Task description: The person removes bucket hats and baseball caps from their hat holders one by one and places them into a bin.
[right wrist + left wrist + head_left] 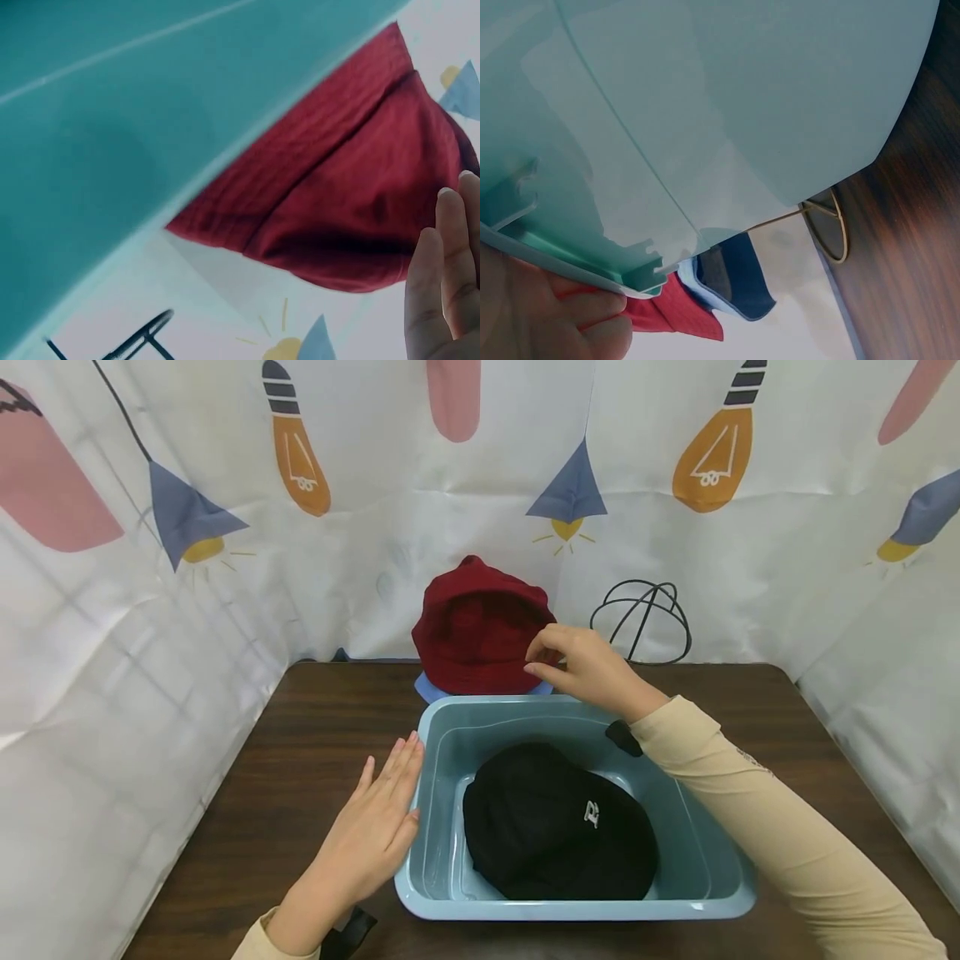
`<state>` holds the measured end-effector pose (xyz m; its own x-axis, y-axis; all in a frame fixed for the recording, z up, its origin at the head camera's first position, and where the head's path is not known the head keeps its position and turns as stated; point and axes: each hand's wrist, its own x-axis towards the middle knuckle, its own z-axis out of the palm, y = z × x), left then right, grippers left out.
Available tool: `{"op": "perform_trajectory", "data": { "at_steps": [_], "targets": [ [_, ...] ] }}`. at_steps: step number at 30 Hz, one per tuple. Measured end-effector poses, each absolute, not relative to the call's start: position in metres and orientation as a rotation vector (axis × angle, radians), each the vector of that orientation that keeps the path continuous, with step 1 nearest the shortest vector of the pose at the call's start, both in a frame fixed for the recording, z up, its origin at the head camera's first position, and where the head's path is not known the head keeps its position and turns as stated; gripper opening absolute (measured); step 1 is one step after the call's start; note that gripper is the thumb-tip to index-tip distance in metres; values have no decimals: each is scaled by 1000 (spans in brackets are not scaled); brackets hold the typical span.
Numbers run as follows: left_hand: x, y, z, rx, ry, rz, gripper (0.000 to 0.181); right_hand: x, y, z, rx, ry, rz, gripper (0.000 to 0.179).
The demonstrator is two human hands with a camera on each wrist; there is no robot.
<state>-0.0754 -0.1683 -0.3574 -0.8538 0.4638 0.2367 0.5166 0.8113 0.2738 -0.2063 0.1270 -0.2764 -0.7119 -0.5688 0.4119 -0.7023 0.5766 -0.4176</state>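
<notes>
Basin [562, 910] standing between hands; left hand [375, 831] lying flat along its side, fingers straight, grasping nothing. Black cap [558, 835] lying inside, right of left hand: seemingly settled. Red hat [487, 627] sitting outside basin, just beyond right hand [592, 664]; right fingers bending loosely, gripping nothing, contact unclear. Wire frame [643, 622] standing behind right hand, rightward. Blue brim [429, 687] showing beneath red hat, left of right hand. Judged partway: black cap inside, red and blue items waiting outside.
</notes>
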Motion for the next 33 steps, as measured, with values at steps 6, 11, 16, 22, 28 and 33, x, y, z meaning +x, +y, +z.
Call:
{"op": "perform_trajectory", "data": {
  "at_steps": [6,11,16,22,28,33],
  "targets": [
    [-75,-167,-356,-773,-2837,-494,67,-215,131,-271,1044,-2535,836,11],
    [-75,-168,-355,-763,-2847,-504,67,-224,132,-266,1028,-2469,859,9],
    [-74,-168,-355,-752,-2846,-497,67,-234,131,-262,982,-2433,893,9],
    [-72,-169,-355,-775,-2798,-473,66,-246,128,-257,886,-2441,914,14],
    [-72,-170,-357,-786,-2766,-459,65,-257,122,-252,846,-2472,912,22],
    [-72,-170,-356,-779,-2797,-465,66,-263,117,-250,847,-2493,904,25]
  ]
}}
